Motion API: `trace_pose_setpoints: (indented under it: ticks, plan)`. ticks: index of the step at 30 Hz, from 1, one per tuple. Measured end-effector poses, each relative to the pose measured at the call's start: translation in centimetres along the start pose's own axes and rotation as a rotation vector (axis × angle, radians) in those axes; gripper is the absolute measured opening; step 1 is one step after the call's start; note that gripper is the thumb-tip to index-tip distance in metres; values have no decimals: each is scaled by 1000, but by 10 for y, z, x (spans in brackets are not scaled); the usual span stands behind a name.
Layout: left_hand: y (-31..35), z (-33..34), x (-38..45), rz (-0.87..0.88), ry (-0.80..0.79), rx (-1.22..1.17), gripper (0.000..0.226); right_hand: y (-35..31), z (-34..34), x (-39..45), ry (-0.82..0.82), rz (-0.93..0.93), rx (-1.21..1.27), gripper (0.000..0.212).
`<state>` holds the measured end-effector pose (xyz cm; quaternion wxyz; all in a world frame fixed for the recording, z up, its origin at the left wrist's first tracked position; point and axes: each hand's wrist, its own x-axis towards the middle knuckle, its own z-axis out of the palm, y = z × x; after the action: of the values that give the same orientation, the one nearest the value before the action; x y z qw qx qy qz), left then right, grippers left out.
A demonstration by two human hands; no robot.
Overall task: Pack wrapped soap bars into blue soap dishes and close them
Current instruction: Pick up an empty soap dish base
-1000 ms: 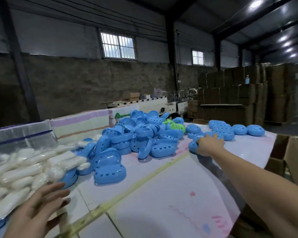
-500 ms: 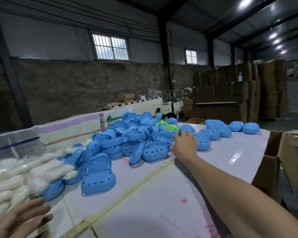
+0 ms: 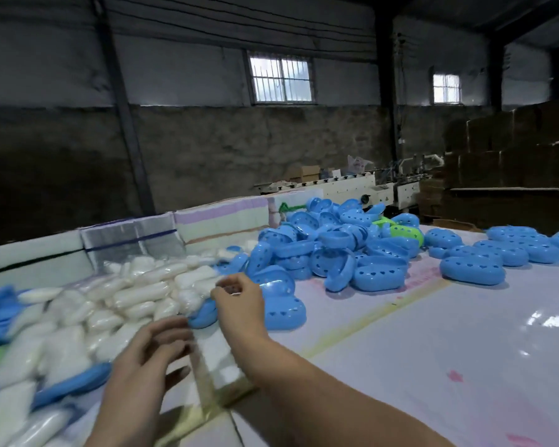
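- Head view shows a tabletop (image 3: 433,350) with a big heap of wrapped soap bars (image 3: 136,295) on the left side.
- Just past the soap sits a pile of open blue soap dishes (image 3: 336,250), all mixed up, with one green dish (image 3: 404,233) in it.
- Farther right, closed blue dishes (image 3: 504,253) lie in a bunch. I think these are the packed ones, so some of the job looks done.
- Lots of soap bars and open dishes are left, so most of the work is still to do.
- Right hand (image 3: 239,304) is at the edge of the soap heap with its fingers curled. It is just beside a closed dish (image 3: 281,308). It may be pinching a wrapper, but I cannot tell.
- Left hand (image 3: 152,353) is blurry and hangs near the soap with loose fingers. It seems to hold nothing.
- My guess is the next step is picking up one soap bar.
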<state>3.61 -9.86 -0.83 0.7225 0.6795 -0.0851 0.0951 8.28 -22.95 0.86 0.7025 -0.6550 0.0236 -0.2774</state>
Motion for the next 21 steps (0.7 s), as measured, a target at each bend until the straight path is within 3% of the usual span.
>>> trace_pose_setpoints:
  ticks: [3, 10, 14, 16, 18, 21]
  plan:
    - [6, -4, -2, 4, 91, -20, 29, 6, -2, -12, -96, -52, -24, 28]
    - [9, -26, 5, 35, 140, 128, 30, 4, 14, -41, -320, -171, -53, 26]
    - [15, -56, 21, 72, 175, 339, 25, 10, 18, -52, -410, -270, -255, 29]
    - [25, -76, 30, 110, 228, 458, 23, 12, 21, -58, -496, -309, -336, 17]
    - [33, -101, 42, 155, 319, 662, 24, 13, 25, -63, -543, -367, -392, 6]
    - [35, -150, 54, 104, 394, 1037, 39, 12, 31, -67, -573, -480, -446, 12]
